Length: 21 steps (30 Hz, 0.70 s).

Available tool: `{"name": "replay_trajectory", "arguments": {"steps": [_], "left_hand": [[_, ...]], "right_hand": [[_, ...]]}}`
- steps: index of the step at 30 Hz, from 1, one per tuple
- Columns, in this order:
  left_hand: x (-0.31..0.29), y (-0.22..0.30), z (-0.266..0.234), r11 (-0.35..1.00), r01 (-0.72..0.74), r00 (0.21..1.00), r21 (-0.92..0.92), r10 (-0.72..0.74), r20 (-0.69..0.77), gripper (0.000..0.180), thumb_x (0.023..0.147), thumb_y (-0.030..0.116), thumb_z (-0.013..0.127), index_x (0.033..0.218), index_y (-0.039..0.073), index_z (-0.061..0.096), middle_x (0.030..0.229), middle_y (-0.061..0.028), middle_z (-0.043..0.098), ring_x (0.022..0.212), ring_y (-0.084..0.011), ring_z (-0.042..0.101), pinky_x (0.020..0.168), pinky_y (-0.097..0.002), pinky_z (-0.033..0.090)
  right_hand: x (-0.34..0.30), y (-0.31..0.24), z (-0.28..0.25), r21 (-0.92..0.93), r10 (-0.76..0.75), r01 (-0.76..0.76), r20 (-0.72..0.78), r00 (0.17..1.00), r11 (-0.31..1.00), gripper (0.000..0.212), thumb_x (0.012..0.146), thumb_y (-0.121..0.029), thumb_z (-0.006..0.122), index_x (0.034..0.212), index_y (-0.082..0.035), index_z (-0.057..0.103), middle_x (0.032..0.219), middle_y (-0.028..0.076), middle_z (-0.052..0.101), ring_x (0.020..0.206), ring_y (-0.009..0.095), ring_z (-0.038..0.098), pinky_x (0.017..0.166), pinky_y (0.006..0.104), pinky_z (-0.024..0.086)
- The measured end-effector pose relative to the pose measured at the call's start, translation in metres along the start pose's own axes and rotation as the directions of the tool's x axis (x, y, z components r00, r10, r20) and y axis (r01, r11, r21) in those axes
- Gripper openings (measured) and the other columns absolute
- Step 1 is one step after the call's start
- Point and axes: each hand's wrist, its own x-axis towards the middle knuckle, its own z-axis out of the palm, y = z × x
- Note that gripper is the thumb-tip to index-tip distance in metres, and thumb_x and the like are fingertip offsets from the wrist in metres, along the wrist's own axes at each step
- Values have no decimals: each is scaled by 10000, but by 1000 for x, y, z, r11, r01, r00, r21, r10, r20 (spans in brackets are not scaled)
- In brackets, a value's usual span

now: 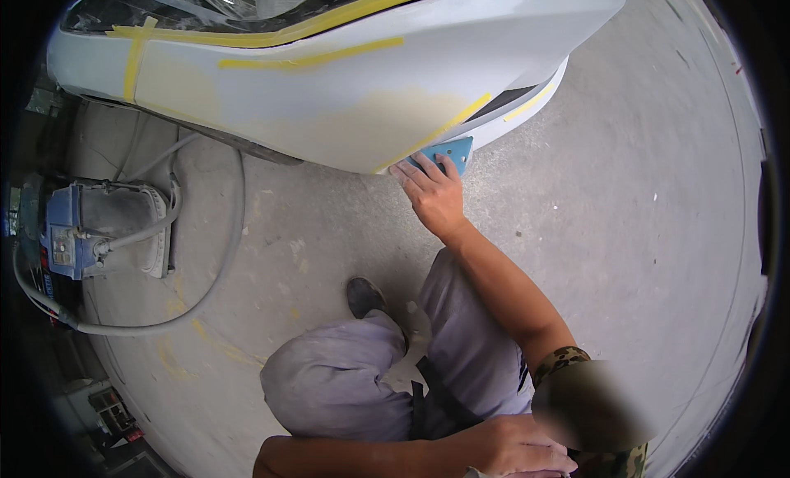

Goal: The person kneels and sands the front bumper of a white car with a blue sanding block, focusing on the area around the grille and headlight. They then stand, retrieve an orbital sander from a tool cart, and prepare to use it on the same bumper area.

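My right hand [429, 200] reaches forward and holds a flat blue sanding pad [462, 151] with small holes against the lower edge of a white car bumper [329, 107]. Its fingers lie over the pad, and pale dust coats the fingertips. Beige, smoothed patches show on the bumper, with strips of yellow masking tape [313, 56] across and along it. Low in front of my body, my left hand [527, 449] has its fingers curled. Something pale shows under it at the picture's lower edge, too cut off to name.
A blue and grey dust extractor [107, 231] stands on the concrete floor [609, 256] at left, its grey hose [240, 223] looping toward the car. Taped edging borders the headlight [255, 0]. My bent legs in grey trousers [329, 379] are close below the bumper.
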Motion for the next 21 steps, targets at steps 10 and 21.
{"name": "replay_trajectory", "arguments": {"steps": [10, 21], "left_hand": [[-4, 1, -6, 995, -5, 1000, -104, 8, 30, 284, 974, 192, 724, 1202, 33, 782, 1012, -117, 738, 903, -297, 715, 750, -394, 576], [0, 2, -2, 980, -29, 998, -198, 39, 47, 302, 984, 202, 717, 1195, -7, 773, 978, -140, 726, 844, -307, 700, 716, -400, 558]], "right_hand": [[-4, 3, 4, -36, 56, -56, -16, 998, 998, 394, 823, -43, 707, 1200, -127, 783, 1267, 9, 758, 1244, 247, 661, 1000, 497, 484], [-4, -1, 3, -18, -18, 18, 10, 1000, 1000, 397, 831, -73, 708, 1218, -129, 779, 1286, 11, 752, 1261, 250, 655, 1019, 504, 481]]}}
